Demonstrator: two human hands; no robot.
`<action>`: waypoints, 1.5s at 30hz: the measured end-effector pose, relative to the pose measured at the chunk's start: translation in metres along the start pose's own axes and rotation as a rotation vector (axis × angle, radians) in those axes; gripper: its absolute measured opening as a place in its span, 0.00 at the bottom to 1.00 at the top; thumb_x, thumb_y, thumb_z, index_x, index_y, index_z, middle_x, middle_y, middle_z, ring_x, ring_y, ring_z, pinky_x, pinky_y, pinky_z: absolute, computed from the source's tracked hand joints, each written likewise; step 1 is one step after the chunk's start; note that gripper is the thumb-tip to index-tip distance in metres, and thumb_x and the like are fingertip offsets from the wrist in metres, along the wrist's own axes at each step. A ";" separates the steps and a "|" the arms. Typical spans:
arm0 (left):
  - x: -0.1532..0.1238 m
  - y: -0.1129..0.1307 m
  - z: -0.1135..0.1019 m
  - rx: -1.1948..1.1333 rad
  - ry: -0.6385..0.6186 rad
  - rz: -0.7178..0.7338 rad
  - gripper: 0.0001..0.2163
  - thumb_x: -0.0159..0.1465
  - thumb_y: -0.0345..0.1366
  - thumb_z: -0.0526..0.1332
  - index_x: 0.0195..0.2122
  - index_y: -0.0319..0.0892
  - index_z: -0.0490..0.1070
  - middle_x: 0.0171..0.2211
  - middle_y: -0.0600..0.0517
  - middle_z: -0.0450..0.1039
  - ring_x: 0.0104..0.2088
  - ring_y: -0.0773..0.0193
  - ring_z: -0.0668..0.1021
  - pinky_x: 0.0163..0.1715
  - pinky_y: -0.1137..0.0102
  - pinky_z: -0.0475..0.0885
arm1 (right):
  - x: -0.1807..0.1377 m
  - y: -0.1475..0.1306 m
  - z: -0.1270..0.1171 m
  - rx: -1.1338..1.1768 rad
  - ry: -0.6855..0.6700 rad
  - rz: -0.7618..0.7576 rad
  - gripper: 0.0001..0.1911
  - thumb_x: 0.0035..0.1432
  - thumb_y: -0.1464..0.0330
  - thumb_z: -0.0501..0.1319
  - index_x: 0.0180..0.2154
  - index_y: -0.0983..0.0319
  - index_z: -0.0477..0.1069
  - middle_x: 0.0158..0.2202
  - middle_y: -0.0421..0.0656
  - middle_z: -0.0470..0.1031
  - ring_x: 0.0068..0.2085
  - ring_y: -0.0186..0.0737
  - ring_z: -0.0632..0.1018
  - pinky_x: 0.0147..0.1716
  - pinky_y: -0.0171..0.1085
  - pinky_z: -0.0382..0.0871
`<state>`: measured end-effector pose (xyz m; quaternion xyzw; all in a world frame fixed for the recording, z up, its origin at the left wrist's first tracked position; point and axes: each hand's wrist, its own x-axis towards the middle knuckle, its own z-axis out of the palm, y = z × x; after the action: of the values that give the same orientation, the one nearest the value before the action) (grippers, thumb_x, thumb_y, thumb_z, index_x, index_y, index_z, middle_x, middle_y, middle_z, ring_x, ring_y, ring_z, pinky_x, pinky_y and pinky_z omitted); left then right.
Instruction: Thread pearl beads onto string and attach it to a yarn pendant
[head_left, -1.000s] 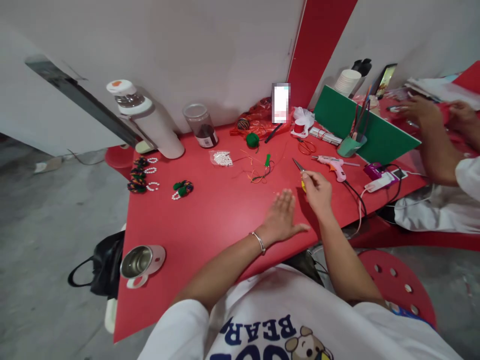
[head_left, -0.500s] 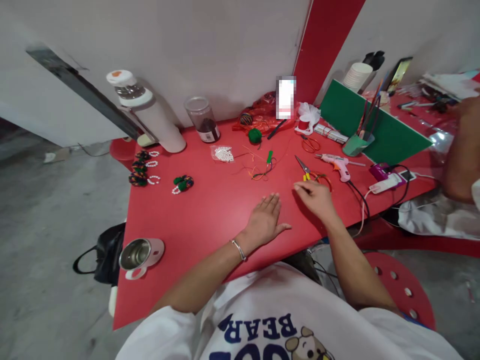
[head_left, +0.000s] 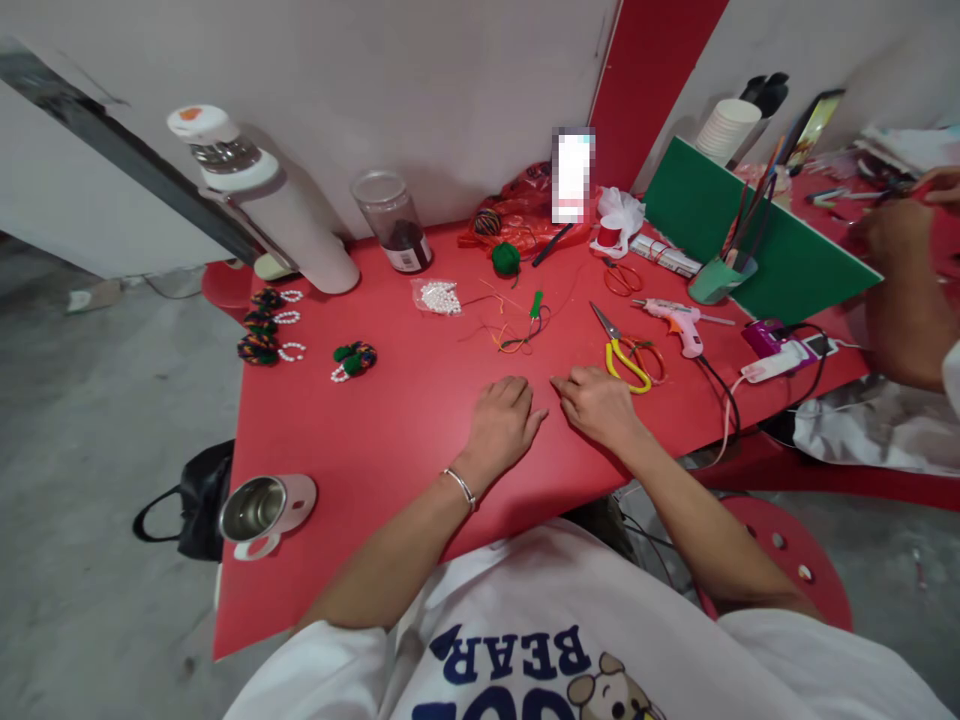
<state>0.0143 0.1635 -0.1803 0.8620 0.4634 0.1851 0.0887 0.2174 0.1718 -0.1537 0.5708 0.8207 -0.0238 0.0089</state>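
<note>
- Red smooth tabletop: working surface for all items listed
- Left hand: palm down, fingers together and slightly bent, thumb apart; nothing visible in its grasp
- Right hand: fingers curled close together; whether the fingertips clamp anything small cannot be told
- Yellow-handled metal scissors: lie just beside the right hand, blades pointing away from the person
- Pink plastic glue gun: lies beyond and to the right of the scissors
- Loose multicoloured thread: lies beyond the two hands
- Step in hand (judgement): bare-handed positioning at the tabletop, no tool visibly held
- Next move (judgement): any pickup of the scissors calls for spreading the right fingers and shifting them rightward to the handles
</note>
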 end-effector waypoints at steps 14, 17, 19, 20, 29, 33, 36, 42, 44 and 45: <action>0.011 0.001 0.006 -0.077 -0.048 0.037 0.17 0.76 0.45 0.57 0.53 0.36 0.75 0.53 0.37 0.76 0.54 0.47 0.79 0.58 0.53 0.76 | 0.004 -0.005 0.002 -0.004 0.045 0.001 0.19 0.75 0.65 0.53 0.51 0.60 0.83 0.42 0.51 0.77 0.44 0.47 0.73 0.36 0.42 0.52; 0.013 0.002 0.009 -0.079 -0.040 0.038 0.18 0.77 0.46 0.56 0.54 0.36 0.75 0.54 0.37 0.75 0.55 0.47 0.79 0.59 0.52 0.76 | 0.004 -0.006 0.003 0.004 0.038 0.004 0.20 0.75 0.65 0.52 0.55 0.59 0.82 0.43 0.51 0.77 0.44 0.47 0.73 0.36 0.42 0.53; 0.012 0.002 0.012 -0.076 -0.037 0.039 0.19 0.76 0.46 0.57 0.56 0.35 0.74 0.56 0.35 0.74 0.57 0.45 0.78 0.60 0.51 0.75 | 0.003 -0.007 0.003 0.013 0.026 0.017 0.22 0.76 0.64 0.51 0.59 0.58 0.80 0.44 0.51 0.77 0.45 0.47 0.73 0.36 0.42 0.54; 0.011 0.002 0.013 -0.077 -0.038 0.040 0.19 0.76 0.46 0.57 0.57 0.35 0.74 0.57 0.34 0.74 0.59 0.44 0.78 0.61 0.50 0.75 | 0.004 -0.009 0.003 0.014 0.017 0.026 0.22 0.77 0.64 0.51 0.60 0.58 0.80 0.45 0.51 0.77 0.45 0.48 0.74 0.36 0.42 0.54; 0.005 -0.007 0.015 -0.092 0.002 0.057 0.21 0.76 0.44 0.58 0.61 0.33 0.73 0.63 0.33 0.75 0.65 0.44 0.76 0.67 0.49 0.72 | 0.003 -0.011 -0.006 0.035 -0.025 0.030 0.20 0.77 0.65 0.52 0.53 0.57 0.83 0.45 0.50 0.77 0.46 0.46 0.76 0.36 0.40 0.56; -0.002 -0.011 0.007 -0.099 0.007 0.080 0.17 0.76 0.43 0.58 0.54 0.35 0.77 0.57 0.35 0.78 0.58 0.47 0.80 0.63 0.51 0.75 | 0.003 -0.014 -0.005 0.053 -0.023 0.008 0.20 0.77 0.64 0.52 0.56 0.54 0.81 0.46 0.48 0.77 0.46 0.45 0.76 0.35 0.40 0.55; -0.004 -0.011 0.005 -0.085 -0.002 0.061 0.16 0.76 0.43 0.58 0.54 0.35 0.76 0.57 0.35 0.78 0.57 0.46 0.80 0.62 0.51 0.76 | 0.013 -0.020 -0.002 0.037 0.000 0.030 0.22 0.79 0.62 0.49 0.58 0.55 0.80 0.47 0.49 0.77 0.48 0.46 0.75 0.35 0.41 0.55; -0.002 -0.018 0.009 -0.074 0.022 -0.019 0.19 0.75 0.43 0.60 0.59 0.33 0.74 0.61 0.32 0.74 0.63 0.43 0.77 0.66 0.49 0.73 | 0.003 -0.019 -0.005 -0.012 -0.005 -0.026 0.20 0.77 0.65 0.51 0.53 0.59 0.82 0.46 0.51 0.77 0.47 0.47 0.74 0.35 0.41 0.53; 0.003 -0.020 0.011 -0.072 0.031 -0.044 0.21 0.74 0.44 0.61 0.59 0.33 0.73 0.62 0.31 0.74 0.63 0.42 0.76 0.66 0.48 0.73 | -0.003 -0.016 -0.005 -0.021 -0.002 -0.023 0.21 0.77 0.65 0.51 0.53 0.59 0.82 0.44 0.51 0.77 0.46 0.47 0.73 0.35 0.42 0.53; 0.007 -0.020 0.012 -0.077 0.032 -0.046 0.22 0.74 0.45 0.61 0.60 0.32 0.73 0.62 0.31 0.73 0.63 0.41 0.76 0.66 0.48 0.72 | -0.003 -0.015 -0.004 -0.025 0.006 -0.013 0.21 0.77 0.65 0.51 0.53 0.59 0.82 0.44 0.51 0.77 0.46 0.47 0.73 0.35 0.42 0.53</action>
<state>0.0073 0.1810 -0.1964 0.8440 0.4770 0.2146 0.1184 0.2049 0.1638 -0.1489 0.5655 0.8246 -0.0119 0.0134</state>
